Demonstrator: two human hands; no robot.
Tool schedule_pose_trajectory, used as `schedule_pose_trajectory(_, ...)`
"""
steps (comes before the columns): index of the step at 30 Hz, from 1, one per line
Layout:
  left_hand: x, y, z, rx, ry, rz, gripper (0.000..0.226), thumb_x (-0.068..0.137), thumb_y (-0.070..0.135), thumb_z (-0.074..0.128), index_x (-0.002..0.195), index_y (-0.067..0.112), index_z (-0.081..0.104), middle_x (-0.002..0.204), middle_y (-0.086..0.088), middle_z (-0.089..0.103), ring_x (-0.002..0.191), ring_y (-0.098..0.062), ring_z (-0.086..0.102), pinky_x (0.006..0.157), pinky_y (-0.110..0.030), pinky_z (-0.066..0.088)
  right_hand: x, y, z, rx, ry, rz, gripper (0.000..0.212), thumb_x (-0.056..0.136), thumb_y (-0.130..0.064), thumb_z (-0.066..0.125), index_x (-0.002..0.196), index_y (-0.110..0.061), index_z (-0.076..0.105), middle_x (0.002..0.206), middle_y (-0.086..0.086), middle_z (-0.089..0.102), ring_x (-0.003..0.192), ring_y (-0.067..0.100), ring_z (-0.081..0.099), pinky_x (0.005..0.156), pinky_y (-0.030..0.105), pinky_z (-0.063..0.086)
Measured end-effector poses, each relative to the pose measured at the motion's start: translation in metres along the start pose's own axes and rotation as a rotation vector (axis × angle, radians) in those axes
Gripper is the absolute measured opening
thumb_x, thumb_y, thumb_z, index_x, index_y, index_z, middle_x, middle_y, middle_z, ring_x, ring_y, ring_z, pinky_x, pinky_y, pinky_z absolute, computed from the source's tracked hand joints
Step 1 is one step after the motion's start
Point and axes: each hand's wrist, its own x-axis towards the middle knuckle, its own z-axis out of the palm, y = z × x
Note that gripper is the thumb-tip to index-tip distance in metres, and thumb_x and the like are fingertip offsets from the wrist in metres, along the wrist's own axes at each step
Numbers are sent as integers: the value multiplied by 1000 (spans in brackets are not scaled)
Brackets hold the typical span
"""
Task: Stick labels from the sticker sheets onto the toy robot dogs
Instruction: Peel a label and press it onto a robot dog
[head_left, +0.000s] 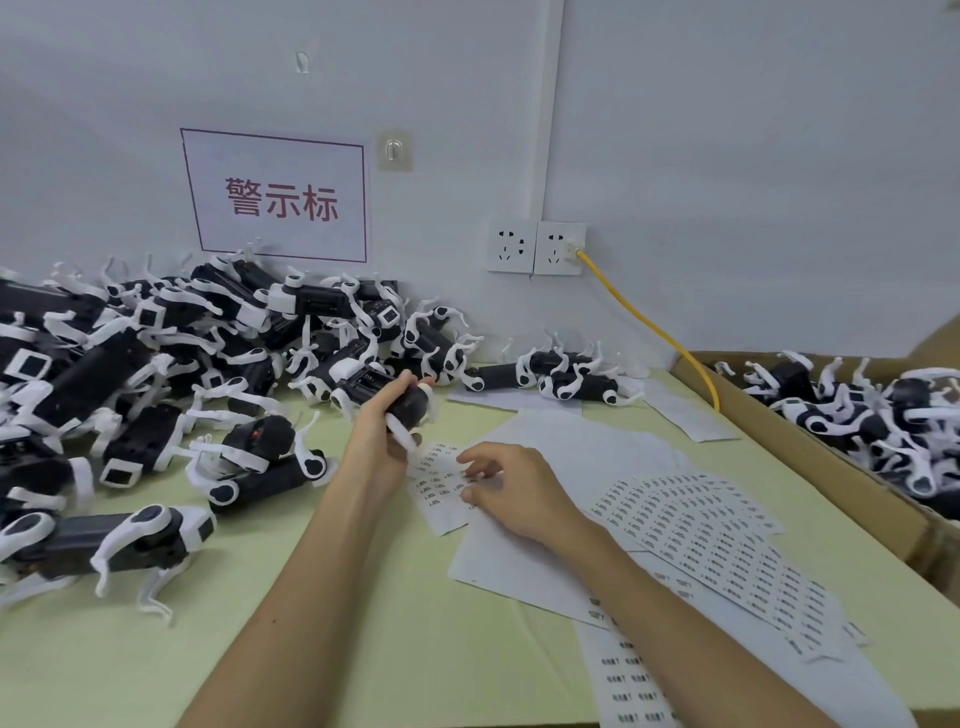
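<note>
Left hand (384, 421) grips one black, cylindrical plastic toy robot dog (382, 389) with curved white legs. Its fingers are curled round the body, and the dog is held clear of the pale green matte counter (311, 597), just above and left of the small white sticker sheet (441, 493). That sheet lies flat on the counter and carries rows of small dark-printed labels.

Right hand (511, 486) rests on the sheet's right edge, fingers bent with the tips on the paper. The tips are blurred, so it cannot be told whether a label is pinched.

Left of the sheet is a loose heap of toy dogs (156, 353). They have glossy black bodies and tangled white jointed legs, and some have square white-framed face panels. Beyond the sheet, near the wall, two further dogs (561, 376) lie with legs upward.

Right of the sheet is a fan of overlapping sticker sheets (727, 545), densely printed, lying on plain white backing paper (519, 566).

Far right of the sheet, an open brown corrugated cardboard box (810, 447) holds a pile of boxed dogs (872, 415) of the same make.

On the wall beyond the sheet hangs a white rectangular sign (278, 200) with red border and red characters. To its right is a white double socket (537, 253), from which a yellow cable (649, 327) runs down to the box rim.
</note>
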Motion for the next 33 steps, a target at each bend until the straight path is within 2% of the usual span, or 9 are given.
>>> schedule_pose_trajectory(3,-1,2,1,-13,50,17,20,96,33,67,81,20,65,94,2,79,66,-10,65,60,-24,35,2,1,2,58,23,22,32,84,-13,79,113,-26,75,93,-10,72,95,9,68,93,26,51)
schedule_pose_trajectory(7,-4,2,1,-84,81,5,22,93,32,70,76,18,70,88,-1,77,73,-14,67,73,-26,44,1,2,3,70,38,17,29,86,-13,77,112,-25,75,96,-6,74,93,9,67,91,26,51)
schedule_pose_trajectory(11,-3,2,-1,-83,119,-8,18,90,35,72,85,19,66,90,0,74,78,-14,66,76,-27,46,-2,2,4,-189,-65,-34,59,80,-61,75,132,-35,64,125,-12,57,118,7,47,102,31,35)
schedule_pose_trajectory(13,-3,2,-1,-85,125,-8,18,89,36,73,85,19,66,89,0,74,76,-14,67,75,-28,47,-2,1,4,-259,-102,-38,67,76,-70,73,132,-37,63,130,-12,49,122,8,39,101,31,28)
schedule_pose_trajectory(18,-4,2,1,-56,84,-10,24,93,38,68,82,16,72,91,0,75,79,-14,65,76,-27,47,1,1,5,-220,-49,-57,40,84,-56,73,117,-34,73,119,-11,56,113,12,45,96,34,34)
schedule_pose_trajectory(22,-4,3,3,-2,58,21,25,95,39,64,82,17,68,97,-1,77,82,-13,67,81,-28,45,1,5,3,-27,122,-46,16,90,-29,66,92,-16,77,95,-1,69,91,17,60,87,40,49)
schedule_pose_trajectory(25,-7,5,4,97,-44,51,21,96,35,61,90,17,68,109,-7,78,92,-17,71,92,-34,46,3,7,-4,174,280,-49,7,89,-18,68,91,-19,75,82,-10,71,77,5,64,72,19,51)
schedule_pose_trajectory(29,-14,0,11,213,-269,-46,25,90,31,64,87,8,76,113,-15,76,98,-29,70,94,-39,54,5,8,-8,284,343,-67,30,89,-18,73,116,-31,70,82,-12,69,73,1,64,67,10,47)
schedule_pose_trajectory(33,-16,-7,16,184,-409,-122,20,91,26,66,92,6,63,103,-17,71,96,-34,69,97,-47,56,6,10,-9,302,360,-101,35,90,-30,74,118,-46,61,89,-12,70,70,3,69,62,12,50)
